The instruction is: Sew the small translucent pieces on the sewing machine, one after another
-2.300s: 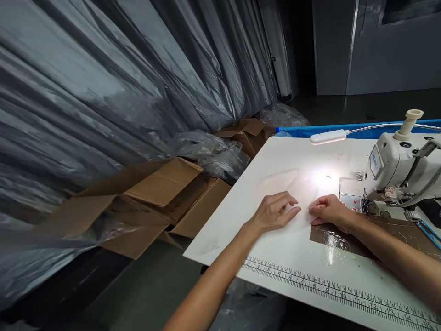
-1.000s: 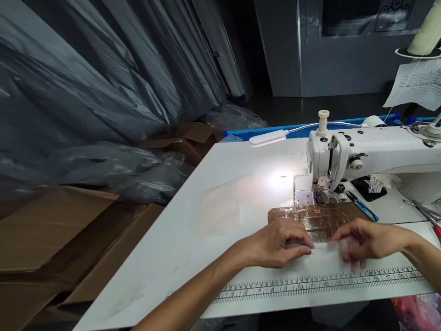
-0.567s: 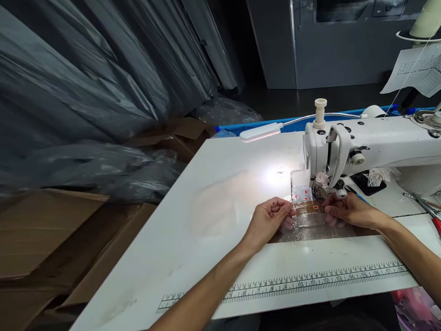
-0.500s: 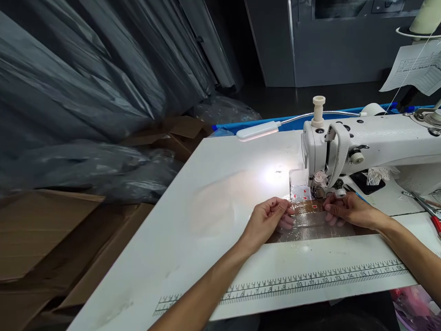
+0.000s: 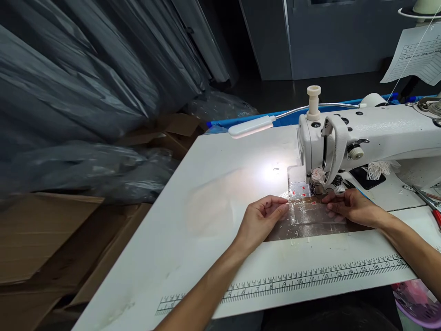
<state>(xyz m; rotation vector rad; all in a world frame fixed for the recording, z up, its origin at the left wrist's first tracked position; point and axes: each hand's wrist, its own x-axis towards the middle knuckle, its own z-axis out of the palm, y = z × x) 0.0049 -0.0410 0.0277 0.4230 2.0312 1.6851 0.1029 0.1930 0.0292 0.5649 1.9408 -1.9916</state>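
Observation:
A sheer, shiny sheet [image 5: 306, 215] with small red marks lies in front of the sewing machine [image 5: 386, 128], reaching up to its presser foot. My left hand [image 5: 263, 216] has thumb and forefinger pinched together at the sheet's left edge. On the other side, my right hand [image 5: 349, 208] grips the sheet close to the foot, its fingers curled and partly seen through the sheer layer. A pale gathered flower-like piece [image 5: 317, 175] sits by the needle bar. The needle tip itself is too small to make out.
A slim white lamp [image 5: 251, 127] lights the white table [image 5: 206, 193]. Printed ruler marks [image 5: 310, 278] run along its front edge. Scissors with red handles [image 5: 436, 216] and a dark phone-like object [image 5: 368, 179] lie at right. Cardboard boxes [image 5: 41, 234] stand left.
The sheet has slid slightly in toward the presser foot, and both hands have moved with it. My left hand's fingers now lie nearer the sheet's edge. The view has shifted a little.

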